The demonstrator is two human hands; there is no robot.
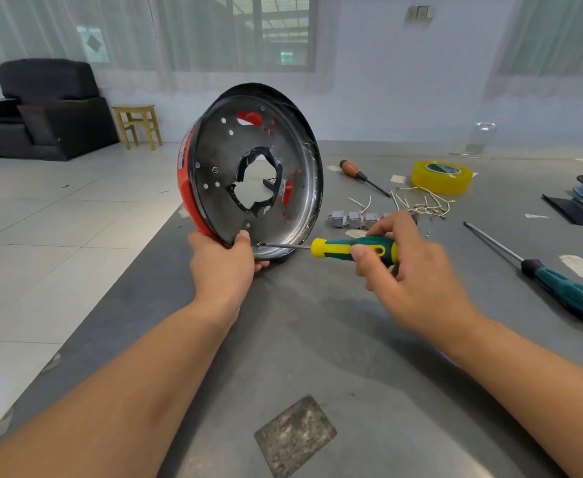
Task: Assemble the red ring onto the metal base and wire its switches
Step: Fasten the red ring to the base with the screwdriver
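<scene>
Two hands share the work at our grey table. At far left, off the table, stand a black armchair and a wooden stool. Our left hand grips the lower edge of the metal base, thumb on its inner face, holding it on edge and tilted so its dished inside faces us. The red ring wraps the base's outer left side, and red shows through several of the base's holes. Our right hand curls around the green-and-yellow screwdriver, whose shaft lies level with its tip at the base's bottom rim, just beside our left thumb. Behind that hand lie grey switches in a row, then loose pale wires. Farther back rest an orange-handled screwdriver and a yellow tape roll. At right a long teal-handled screwdriver lies on the table.
</scene>
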